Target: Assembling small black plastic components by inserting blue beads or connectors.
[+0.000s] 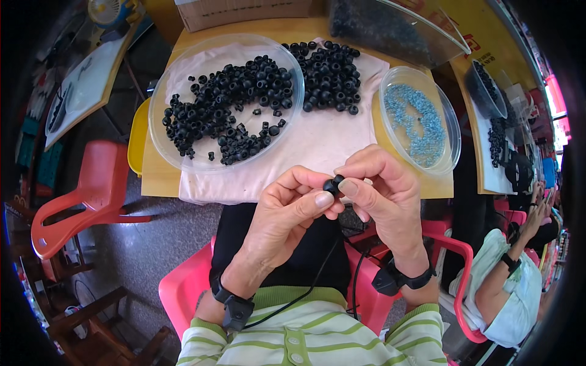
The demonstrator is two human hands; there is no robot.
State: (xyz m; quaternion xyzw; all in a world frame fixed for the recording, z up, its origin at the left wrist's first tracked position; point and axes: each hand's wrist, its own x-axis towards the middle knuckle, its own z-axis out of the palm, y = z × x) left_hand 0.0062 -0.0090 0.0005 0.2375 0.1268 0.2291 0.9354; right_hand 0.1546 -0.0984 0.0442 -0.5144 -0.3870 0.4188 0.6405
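Above my lap, near the table's front edge, my left hand point(285, 210) pinches a small black round part point(330, 186) between thumb and fingertips. My right hand point(381, 192) closes its thumb and forefinger on a smaller black piece point(339, 179) that touches it. Whether the two are joined, I cannot tell. Beyond my hands, a clear round plastic tray point(160, 131) holds many black ring-like parts point(229, 91) with holes. More black parts point(332, 76) lie piled on a pale pink cloth point(323, 137). To the right, a clear round tub point(453, 143) contains tiny light blue pieces point(421, 137).
A cardboard box point(244, 13) and a clear bin point(397, 33) of dark parts stand at the back. Left are a red chair point(101, 183) and another table point(97, 85). At right, another person's arm point(500, 274) is beside a table holding a dark bowl point(487, 91).
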